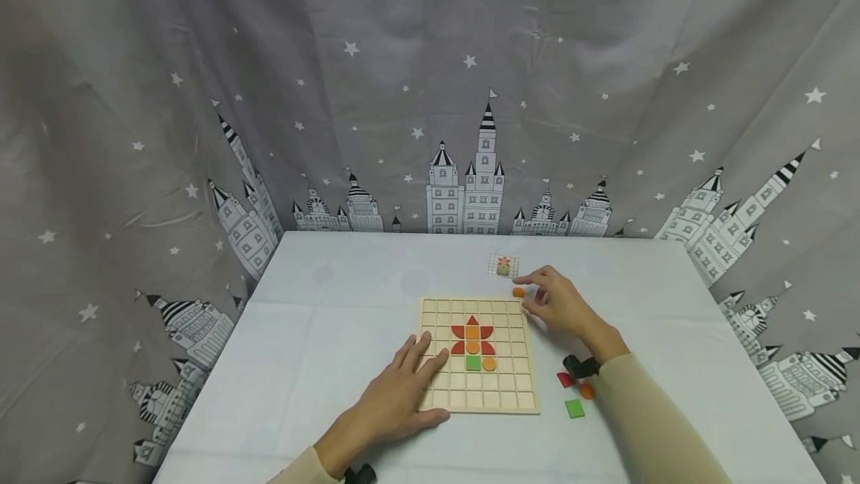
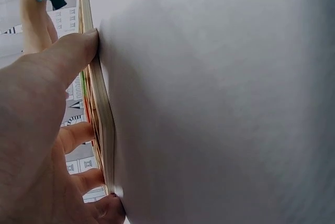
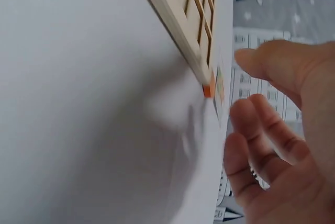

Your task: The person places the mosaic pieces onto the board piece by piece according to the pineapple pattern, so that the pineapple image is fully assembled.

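My left hand [image 1: 396, 398] rests on the left edge of a wooden grid board [image 1: 510, 394], fingers spread; in the left wrist view its thumb touches the board's side. On the board, red pieces [image 1: 458, 332] flank an orange square [image 1: 473, 332], with a red triangle [image 1: 472, 320] above. An orange round piece [image 1: 473, 347], a green square [image 1: 473, 363] and another orange round piece [image 1: 490, 364] lie below. My right hand [image 1: 558, 303] hovers past the board's far right corner, thumb and fingers apart, holding nothing. Close to its fingertips lies an orange piece [image 1: 518, 292] on the table.
A small pattern card [image 1: 503, 266] lies beyond the board. Right of the board, beside my right sleeve, are a red piece [image 1: 565, 379], an orange round piece [image 1: 587, 391] and a green square [image 1: 574, 408]. A grey castle-print curtain [image 1: 403, 95] hangs behind the white table [image 1: 336, 320].
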Motion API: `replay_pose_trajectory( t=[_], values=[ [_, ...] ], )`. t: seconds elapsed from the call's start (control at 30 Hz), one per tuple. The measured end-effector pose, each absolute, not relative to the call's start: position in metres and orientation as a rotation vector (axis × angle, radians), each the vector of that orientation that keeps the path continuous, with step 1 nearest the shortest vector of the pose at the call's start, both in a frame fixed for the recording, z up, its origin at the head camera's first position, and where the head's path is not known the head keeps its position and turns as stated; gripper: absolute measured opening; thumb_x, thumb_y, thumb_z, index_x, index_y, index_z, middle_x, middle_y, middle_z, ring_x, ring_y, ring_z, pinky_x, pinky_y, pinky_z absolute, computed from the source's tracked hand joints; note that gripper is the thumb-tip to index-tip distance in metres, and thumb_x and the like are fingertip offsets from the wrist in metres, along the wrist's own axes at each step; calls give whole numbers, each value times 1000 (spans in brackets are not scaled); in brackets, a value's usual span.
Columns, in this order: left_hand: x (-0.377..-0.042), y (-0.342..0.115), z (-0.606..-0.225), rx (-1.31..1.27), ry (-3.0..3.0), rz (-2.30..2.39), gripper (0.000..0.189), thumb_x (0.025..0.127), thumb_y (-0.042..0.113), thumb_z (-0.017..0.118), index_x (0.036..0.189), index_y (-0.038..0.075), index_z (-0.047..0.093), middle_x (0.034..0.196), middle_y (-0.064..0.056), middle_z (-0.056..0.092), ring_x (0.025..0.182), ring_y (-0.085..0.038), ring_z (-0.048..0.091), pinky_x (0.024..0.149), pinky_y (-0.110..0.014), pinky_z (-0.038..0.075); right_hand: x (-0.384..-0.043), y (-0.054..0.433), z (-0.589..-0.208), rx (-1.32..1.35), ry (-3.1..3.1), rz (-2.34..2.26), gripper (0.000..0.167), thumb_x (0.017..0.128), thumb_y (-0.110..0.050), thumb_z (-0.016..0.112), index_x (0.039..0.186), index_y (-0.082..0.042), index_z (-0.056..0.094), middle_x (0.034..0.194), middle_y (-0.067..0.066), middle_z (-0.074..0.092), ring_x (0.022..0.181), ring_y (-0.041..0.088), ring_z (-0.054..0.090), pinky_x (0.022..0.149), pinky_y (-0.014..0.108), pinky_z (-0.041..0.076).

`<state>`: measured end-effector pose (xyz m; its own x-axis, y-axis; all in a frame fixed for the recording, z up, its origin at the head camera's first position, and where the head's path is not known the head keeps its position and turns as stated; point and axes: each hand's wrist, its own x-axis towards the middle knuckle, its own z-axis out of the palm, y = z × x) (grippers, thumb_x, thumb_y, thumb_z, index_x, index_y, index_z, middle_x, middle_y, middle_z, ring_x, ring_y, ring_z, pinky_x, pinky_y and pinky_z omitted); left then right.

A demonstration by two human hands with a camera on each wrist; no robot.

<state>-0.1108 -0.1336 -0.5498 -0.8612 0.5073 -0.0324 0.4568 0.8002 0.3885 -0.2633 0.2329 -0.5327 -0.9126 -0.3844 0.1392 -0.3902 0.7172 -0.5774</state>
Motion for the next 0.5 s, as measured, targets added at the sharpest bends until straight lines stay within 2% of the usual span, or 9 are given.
replay_pose_trajectory(
  t=[0.1, 0.27, 0.5],
  values=[
    [-110, -133, -549, 763, 2849, 561, 98, 101, 66, 84, 179, 19, 48, 190, -25, 33, 175, -56, 34, 124, -67, 57, -275, 238, -534, 677, -2961, 1002, 52, 103, -3, 85, 153, -10, 76, 143, 23, 67, 103, 23, 66, 87, 32, 58],
    [-109, -133, -549, 763, 2842, 557, 99, 102, 67, 83, 180, 19, 47, 190, -25, 32, 175, -56, 34, 123, -67, 58, -289, 244, -539, 680, -3055, 1049, 51, 105, -3, 83, 154, -12, 76, 148, 21, 65, 109, 24, 65, 95, 39, 58],
    [-110, -133, -548, 771, 2851, 548, 98, 102, 66, 83, 180, 19, 47, 190, -25, 33, 175, -56, 34, 121, -67, 59, -298, 245, -542, 675, -3097, 1098, 39, 109, -6, 81, 146, -16, 83, 145, 19, 65, 106, 22, 60, 93, 36, 53]
  ],
)
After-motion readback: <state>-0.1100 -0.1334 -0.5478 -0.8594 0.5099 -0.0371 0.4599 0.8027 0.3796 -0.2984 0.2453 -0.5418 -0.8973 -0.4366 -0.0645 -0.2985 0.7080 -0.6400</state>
